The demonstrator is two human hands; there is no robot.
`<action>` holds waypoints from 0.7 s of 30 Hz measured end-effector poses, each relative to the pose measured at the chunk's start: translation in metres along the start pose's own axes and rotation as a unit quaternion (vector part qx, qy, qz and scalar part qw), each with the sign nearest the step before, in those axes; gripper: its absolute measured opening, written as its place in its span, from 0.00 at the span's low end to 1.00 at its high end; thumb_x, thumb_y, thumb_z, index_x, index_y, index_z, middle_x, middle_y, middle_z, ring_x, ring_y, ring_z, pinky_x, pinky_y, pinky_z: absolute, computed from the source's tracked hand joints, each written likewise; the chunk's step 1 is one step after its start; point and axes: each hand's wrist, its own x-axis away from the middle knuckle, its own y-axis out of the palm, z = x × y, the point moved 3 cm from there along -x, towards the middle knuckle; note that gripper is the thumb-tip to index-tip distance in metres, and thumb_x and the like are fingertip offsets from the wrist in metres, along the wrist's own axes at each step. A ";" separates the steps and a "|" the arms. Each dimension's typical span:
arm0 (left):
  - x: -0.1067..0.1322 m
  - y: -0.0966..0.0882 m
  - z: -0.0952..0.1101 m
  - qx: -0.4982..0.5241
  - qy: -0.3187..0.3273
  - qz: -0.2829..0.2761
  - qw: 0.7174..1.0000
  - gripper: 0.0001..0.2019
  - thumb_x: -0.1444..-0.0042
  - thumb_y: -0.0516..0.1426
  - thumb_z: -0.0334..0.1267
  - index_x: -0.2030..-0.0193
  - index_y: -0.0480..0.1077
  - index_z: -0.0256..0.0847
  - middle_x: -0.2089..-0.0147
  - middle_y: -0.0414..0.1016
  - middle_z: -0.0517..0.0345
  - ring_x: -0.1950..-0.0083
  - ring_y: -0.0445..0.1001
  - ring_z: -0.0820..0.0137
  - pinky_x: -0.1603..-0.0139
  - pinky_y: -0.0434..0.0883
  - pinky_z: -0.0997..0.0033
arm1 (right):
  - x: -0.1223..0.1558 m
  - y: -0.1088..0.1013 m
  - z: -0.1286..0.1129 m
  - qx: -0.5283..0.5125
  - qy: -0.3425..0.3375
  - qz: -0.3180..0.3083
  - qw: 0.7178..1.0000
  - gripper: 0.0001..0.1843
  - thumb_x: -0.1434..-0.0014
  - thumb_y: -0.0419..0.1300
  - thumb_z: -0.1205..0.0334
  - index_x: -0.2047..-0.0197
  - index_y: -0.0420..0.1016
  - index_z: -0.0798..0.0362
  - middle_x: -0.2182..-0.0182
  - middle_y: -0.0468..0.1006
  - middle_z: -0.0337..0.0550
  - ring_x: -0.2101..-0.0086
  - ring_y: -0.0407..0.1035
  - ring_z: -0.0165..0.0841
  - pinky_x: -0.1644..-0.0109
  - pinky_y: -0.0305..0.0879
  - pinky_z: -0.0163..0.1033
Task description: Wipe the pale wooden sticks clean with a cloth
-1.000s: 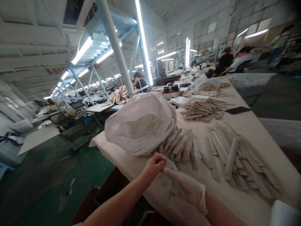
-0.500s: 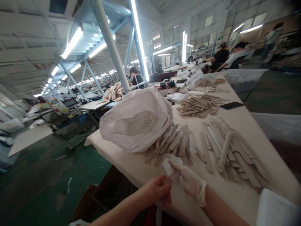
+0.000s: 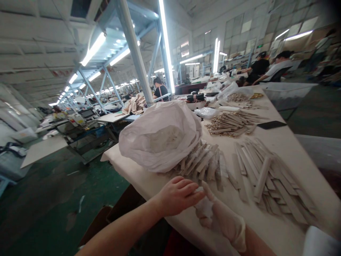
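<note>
My left hand (image 3: pixel 178 196) is bare and reaches across to my right hand (image 3: pixel 222 221), which wears a thin white glove. The left fingers press together on the loose glove material at the right hand's thumb and fingertips. The gloved hand rests at the near edge of the white table (image 3: pixel 282 144), one digit pointing up and the others loosely bent, with nothing else in it. Just beyond both hands lies a heap of pale flat strips (image 3: pixel 204 161), partly tucked under a big crumpled white bag (image 3: pixel 160 138).
More pale strips (image 3: pixel 263 176) spread to the right, and strips with metal ends (image 3: pixel 231 124) lie farther back beside a black phone (image 3: pixel 271 124). A clear bin (image 3: pixel 289 94) stands at the right. A cardboard box (image 3: pixel 106 224) sits below the table edge. People (image 3: pixel 279 65) work at distant tables.
My left hand went from gripping low near the glove's cuff to pressing on its fingertips. The loose white glove end that stuck up is now pulled down over the right hand.
</note>
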 end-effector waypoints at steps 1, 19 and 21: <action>-0.002 0.003 0.000 -0.003 0.019 -0.003 1.000 0.15 0.41 0.48 0.34 0.48 0.62 0.44 0.52 0.70 0.58 0.52 0.67 0.72 0.55 0.63 0.70 | 0.004 0.002 0.002 -0.002 0.018 -0.001 1.000 0.20 0.53 0.61 0.45 0.75 0.68 0.56 0.84 0.66 0.35 0.85 0.58 0.23 0.84 0.47 0.27; -0.018 0.066 -0.189 0.135 -0.443 -0.114 0.879 0.18 0.43 0.49 0.40 0.47 0.64 0.36 0.50 0.70 0.50 0.50 0.69 0.67 0.50 0.64 0.71 | 0.001 0.039 -0.054 -0.059 -0.073 0.027 0.995 0.16 0.57 0.65 0.72 0.62 0.76 0.54 0.74 0.77 0.41 0.64 0.72 0.34 0.53 0.62 0.41; -0.032 0.089 -0.223 0.131 -0.472 -0.139 0.861 0.15 0.41 0.46 0.38 0.55 0.69 0.34 0.57 0.74 0.49 0.55 0.71 0.66 0.54 0.67 0.67 | -0.006 0.033 -0.061 -0.086 -0.061 0.047 0.993 0.16 0.58 0.66 0.74 0.63 0.77 0.53 0.78 0.76 0.38 0.70 0.72 0.30 0.58 0.64 0.38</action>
